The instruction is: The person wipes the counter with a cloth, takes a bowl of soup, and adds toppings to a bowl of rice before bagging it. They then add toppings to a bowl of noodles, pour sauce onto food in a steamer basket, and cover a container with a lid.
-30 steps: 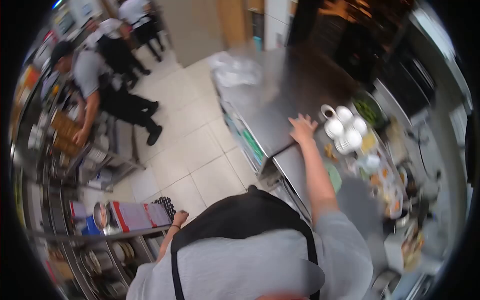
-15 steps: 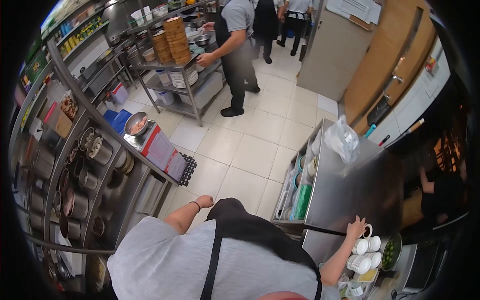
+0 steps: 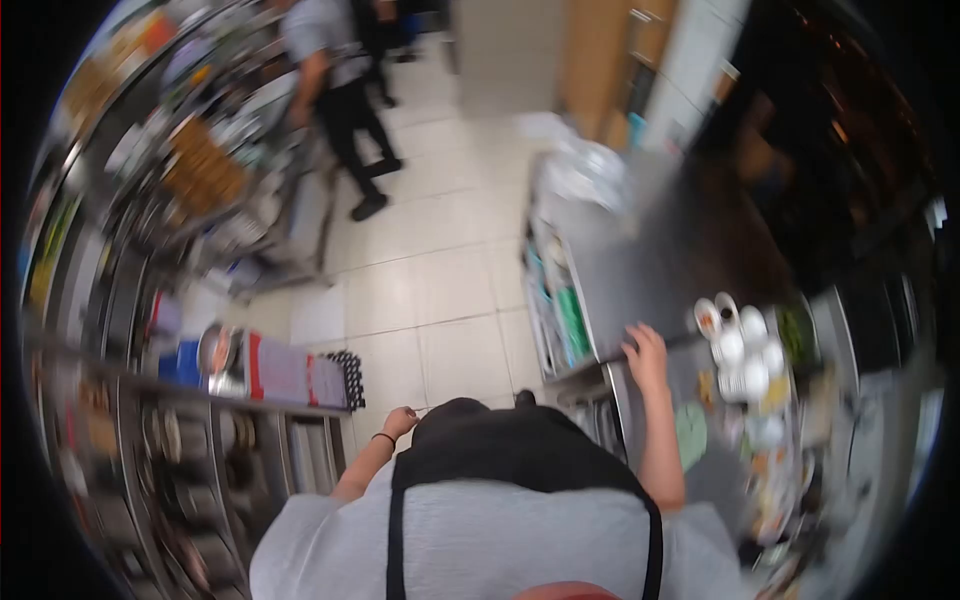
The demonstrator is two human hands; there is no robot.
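Resting R hand (image 3: pixel 647 355) released on counter (image 3: pixel 640 270) edge, L hand (image 3: pixel 400 420) grip unclear, aisle (image 3: pixel 440 290) left

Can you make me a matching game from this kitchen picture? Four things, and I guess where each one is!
Things:
1. right hand
2. left hand
3. white dishes
4. plastic bag

Places:
A. at the far end of the steel counter
B. down at the person's side, above the floor tiles
C. flat on the counter's near edge
D. bunched together on the counter, just beyond the hand resting there

Pairs: 1-C, 2-B, 3-D, 4-A
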